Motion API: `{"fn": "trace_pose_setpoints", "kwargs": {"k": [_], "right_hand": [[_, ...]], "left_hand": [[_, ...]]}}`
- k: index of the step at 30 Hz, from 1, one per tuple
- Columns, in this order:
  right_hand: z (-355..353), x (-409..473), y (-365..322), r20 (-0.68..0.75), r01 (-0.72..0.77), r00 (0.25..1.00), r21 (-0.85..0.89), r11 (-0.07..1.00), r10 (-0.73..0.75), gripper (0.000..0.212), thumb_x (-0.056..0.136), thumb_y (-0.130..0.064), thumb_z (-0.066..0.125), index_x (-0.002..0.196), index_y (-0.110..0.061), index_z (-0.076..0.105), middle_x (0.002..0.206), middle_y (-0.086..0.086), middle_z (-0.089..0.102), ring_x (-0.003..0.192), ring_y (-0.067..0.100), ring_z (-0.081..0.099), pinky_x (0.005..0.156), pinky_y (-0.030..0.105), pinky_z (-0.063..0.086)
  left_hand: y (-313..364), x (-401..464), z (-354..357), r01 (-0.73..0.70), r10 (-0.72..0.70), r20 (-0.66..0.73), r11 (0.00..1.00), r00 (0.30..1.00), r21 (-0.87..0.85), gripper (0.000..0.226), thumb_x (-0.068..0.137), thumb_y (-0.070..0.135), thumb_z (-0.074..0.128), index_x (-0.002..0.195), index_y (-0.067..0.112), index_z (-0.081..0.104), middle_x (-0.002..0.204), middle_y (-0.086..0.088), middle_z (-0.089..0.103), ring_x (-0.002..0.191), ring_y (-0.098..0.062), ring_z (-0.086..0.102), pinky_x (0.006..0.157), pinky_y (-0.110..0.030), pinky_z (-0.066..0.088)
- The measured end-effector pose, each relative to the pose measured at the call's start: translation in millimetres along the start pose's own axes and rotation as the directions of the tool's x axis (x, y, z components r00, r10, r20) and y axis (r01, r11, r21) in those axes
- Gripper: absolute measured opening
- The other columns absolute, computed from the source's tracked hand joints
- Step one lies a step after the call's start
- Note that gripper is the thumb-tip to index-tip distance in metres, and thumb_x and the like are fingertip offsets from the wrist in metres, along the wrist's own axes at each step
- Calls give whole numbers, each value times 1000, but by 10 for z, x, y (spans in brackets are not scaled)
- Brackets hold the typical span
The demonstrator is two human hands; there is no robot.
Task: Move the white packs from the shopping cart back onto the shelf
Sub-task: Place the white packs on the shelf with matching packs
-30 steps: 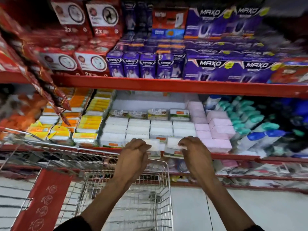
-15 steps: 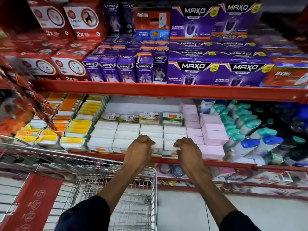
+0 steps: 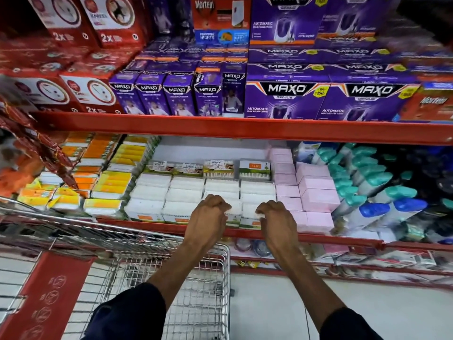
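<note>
1. Nearest you, at the bottom of the view, your two dark sleeves [image 3: 127, 312] frame the silver wire shopping cart [image 3: 196, 290]; its basket shows bare mesh where it can be seen, and a red plastic panel [image 3: 46, 298] with white pictograms sits at its left.
2. Just beyond the cart rim, your forearms reach over the red metal shelf edge [image 3: 152, 223] of the middle shelf.
3. Your left hand [image 3: 208, 217] is curled, fingers bent down onto a white rectangular pack [image 3: 232, 209] in the front row; whether it grips or only presses, you cannot tell.
4. Your right hand [image 3: 275, 220] is curled the same way on the neighbouring white pack [image 3: 248, 209], fingertips on its top edge; its hold is equally unclear.
5. Behind your hands, more white packs [image 3: 186, 190] lie in tidy rows across the shelf, with green-labelled clear boxes [image 3: 255, 170] standing at the back.
6. To the left lie yellow and orange packs [image 3: 110, 182]; to the right, pale pink boxes [image 3: 316, 187], then bottles with teal and blue caps [image 3: 382, 190].
7. Farthest, on the upper red shelf, stand purple MAXO boxes [image 3: 286, 99] and red boxes [image 3: 90, 94].
</note>
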State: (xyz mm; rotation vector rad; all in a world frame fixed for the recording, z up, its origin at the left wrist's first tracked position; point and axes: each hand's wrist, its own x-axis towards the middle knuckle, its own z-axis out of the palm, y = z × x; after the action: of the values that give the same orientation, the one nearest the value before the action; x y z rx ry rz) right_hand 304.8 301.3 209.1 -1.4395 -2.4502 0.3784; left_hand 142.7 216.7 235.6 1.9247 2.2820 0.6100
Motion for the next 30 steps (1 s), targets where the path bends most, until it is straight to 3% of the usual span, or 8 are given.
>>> {"fn": "trace_pose_setpoints", "kwargs": {"k": [4,13,20,30], "right_hand": [[64,-1,23,5,-11,1000,-9,1000,11,43,64,14,74,92,-18,71,92,1,70,89,24,62,69,31,53],[175,0,75,18,14,1000,-12,1000,-14,41,63,12,77,92,-17,72,91,1,71,87,24,62,70,33,54],[208,-19,155,9,88,996,20,996,-88,51,62,14,76,103,-16,73,101,3,72,94,25,62,78,37,57],[259,-58,137,-23,111,994,32,993,-110,47,68,16,73,101,-17,76,105,5,75,96,26,65,84,40,57]], "left_hand": [[-49,2,75,8,-9,29,999,1000,33,35,74,-7,64,105,9,73,102,-7,71,96,-25,64,80,-38,60],[-163,-35,307,5,-8,70,999,997,46,38,74,-11,64,106,8,72,101,-9,70,96,-26,63,79,-40,60],[-230,-43,335,-5,0,70,997,998,75,42,75,-7,67,112,13,71,116,-9,70,110,-28,60,94,-44,54],[-293,-44,366,-8,6,71,999,997,31,47,76,-13,66,114,14,70,121,-9,70,113,-25,60,96,-39,55]]}}
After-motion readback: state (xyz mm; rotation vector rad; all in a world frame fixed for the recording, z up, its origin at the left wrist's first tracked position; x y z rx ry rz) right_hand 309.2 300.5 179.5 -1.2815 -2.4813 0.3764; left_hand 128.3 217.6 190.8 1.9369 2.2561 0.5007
